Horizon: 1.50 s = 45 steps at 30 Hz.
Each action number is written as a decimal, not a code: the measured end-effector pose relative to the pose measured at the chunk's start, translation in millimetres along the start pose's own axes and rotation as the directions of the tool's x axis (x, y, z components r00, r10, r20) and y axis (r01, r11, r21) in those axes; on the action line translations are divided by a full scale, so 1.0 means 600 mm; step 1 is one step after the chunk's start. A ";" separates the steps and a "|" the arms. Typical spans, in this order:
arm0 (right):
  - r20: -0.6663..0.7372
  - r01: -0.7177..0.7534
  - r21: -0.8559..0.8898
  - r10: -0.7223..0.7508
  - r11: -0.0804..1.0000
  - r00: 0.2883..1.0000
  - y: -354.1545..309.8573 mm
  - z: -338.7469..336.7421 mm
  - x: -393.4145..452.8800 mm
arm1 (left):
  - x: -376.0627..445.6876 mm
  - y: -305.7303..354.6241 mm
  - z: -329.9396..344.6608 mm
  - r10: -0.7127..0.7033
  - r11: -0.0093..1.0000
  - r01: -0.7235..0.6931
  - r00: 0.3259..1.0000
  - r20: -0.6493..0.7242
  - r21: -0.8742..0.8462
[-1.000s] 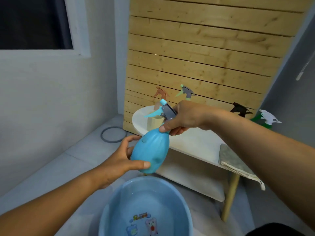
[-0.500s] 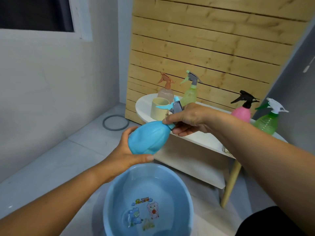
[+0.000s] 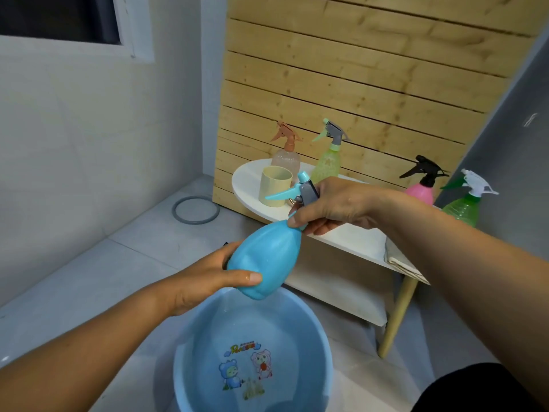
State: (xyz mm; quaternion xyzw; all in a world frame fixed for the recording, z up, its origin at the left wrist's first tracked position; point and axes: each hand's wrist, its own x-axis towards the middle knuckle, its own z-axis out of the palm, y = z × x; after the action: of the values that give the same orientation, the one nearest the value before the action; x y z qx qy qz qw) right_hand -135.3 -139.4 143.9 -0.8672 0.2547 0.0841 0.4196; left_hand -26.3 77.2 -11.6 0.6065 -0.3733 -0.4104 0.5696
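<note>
A blue spray bottle (image 3: 269,257) is held tilted in the air above a blue plastic basin (image 3: 322,349) on the floor. My left hand (image 3: 205,281) grips the bottle's round body from the left, thumb across its lower front. My right hand (image 3: 329,205) grips the bottle's neck and grey-and-blue trigger head (image 3: 300,190). The basin has cartoon stickers inside and seems to hold clear water.
A white low table (image 3: 353,237) against a wooden slat panel (image 3: 356,84) carries a cream cup (image 3: 274,187), brown (image 3: 286,150), yellow-green (image 3: 328,156), pink (image 3: 421,188) and green (image 3: 463,203) spray bottles and a folded cloth (image 3: 401,261). A grey ring (image 3: 196,209) lies on the floor.
The view has tilted down, showing more of the basin. The bottle tipped flatter half a second ago and now stands more upright again; both hands keep their hold.
</note>
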 end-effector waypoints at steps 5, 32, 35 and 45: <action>-0.021 -0.115 0.106 0.117 0.988 0.993 0.005 -0.006 -0.001 | 0.004 0.003 0.014 0.029 0.998 -0.031 0.999 -0.047 -0.054; -0.038 -0.111 0.076 0.114 0.991 0.993 0.020 -0.012 0.012 | 0.023 0.019 0.024 0.004 0.996 -0.005 1.000 0.003 0.094; -0.050 -0.108 0.067 0.112 0.992 0.992 0.023 -0.004 0.017 | 0.028 0.017 0.030 0.031 0.979 -0.018 0.998 -0.061 0.201; -0.097 -0.025 -0.088 0.017 0.996 0.995 0.016 -0.076 -0.013 | 0.024 -0.013 -0.008 -0.104 0.975 0.095 0.994 0.037 0.203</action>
State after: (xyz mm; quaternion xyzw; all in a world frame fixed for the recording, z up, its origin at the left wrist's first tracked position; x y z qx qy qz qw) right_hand -149.8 -176.9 169.0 -0.8853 0.2797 0.0580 0.3668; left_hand -16.6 66.4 -20.2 0.6689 -0.3954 -0.4128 0.4752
